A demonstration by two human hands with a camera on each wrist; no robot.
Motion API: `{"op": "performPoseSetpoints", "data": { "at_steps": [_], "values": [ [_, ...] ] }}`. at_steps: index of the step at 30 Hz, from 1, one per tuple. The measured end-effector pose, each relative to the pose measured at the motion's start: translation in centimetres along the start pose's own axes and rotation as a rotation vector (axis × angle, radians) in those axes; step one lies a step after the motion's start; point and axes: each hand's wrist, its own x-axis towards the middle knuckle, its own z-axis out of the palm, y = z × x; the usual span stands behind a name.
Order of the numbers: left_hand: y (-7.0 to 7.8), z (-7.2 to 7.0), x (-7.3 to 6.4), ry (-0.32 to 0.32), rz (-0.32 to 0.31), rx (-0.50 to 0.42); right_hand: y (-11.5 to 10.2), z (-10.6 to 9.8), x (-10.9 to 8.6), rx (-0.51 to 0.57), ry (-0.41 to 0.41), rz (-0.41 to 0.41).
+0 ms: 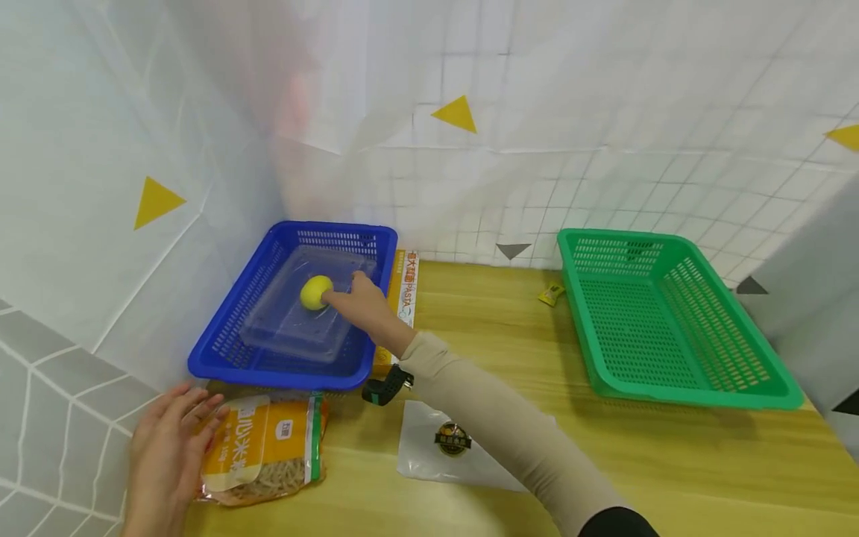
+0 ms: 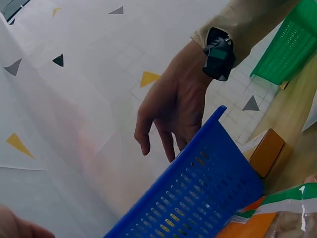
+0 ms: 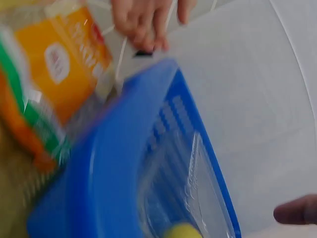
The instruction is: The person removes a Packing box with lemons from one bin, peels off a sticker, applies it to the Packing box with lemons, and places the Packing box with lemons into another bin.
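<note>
My right hand [image 1: 367, 309] reaches over the blue basket [image 1: 282, 379], its thumb overlapping a yellow lemon [image 1: 312, 293] in the head view. The left wrist view shows that hand [image 2: 178, 101] above the basket's rim with loose, downward fingers and nothing held. Inside the basket lies a clear plastic container [image 1: 295, 339], with the lemon on it. The right wrist view has the lemon [image 3: 182, 231] at its bottom edge, apart from the thumb [image 3: 297, 210]. Beside a bag of dry noodles [image 1: 268, 440], my left hand [image 1: 164, 451] has relaxed fingers at the bag's left end.
A green basket [image 1: 698, 399] stands on the right of the wooden table [image 1: 483, 328], a small yellow wrapped packet [image 1: 551, 294] beside it. An orange pasta box [image 1: 405, 294] lies along the blue basket. A white plastic bag [image 1: 429, 447] lies beneath my right forearm. White sheeting encloses the back and left.
</note>
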Motion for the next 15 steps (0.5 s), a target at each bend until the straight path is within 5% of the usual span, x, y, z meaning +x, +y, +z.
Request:
{"op": "performPoseSetpoints", "data": {
  "at_steps": [6, 15],
  "values": [
    [-0.3, 0.6, 0.9, -0.021, 0.022, -0.035, 0.0, 2.6, 0.0, 0.173, 0.047, 0.157],
    [-0.7, 1.2, 2.3, 0.142, -0.005, 0.136, 0.5, 3.9, 0.8, 0.543, 0.085, 0.246]
  ]
}}
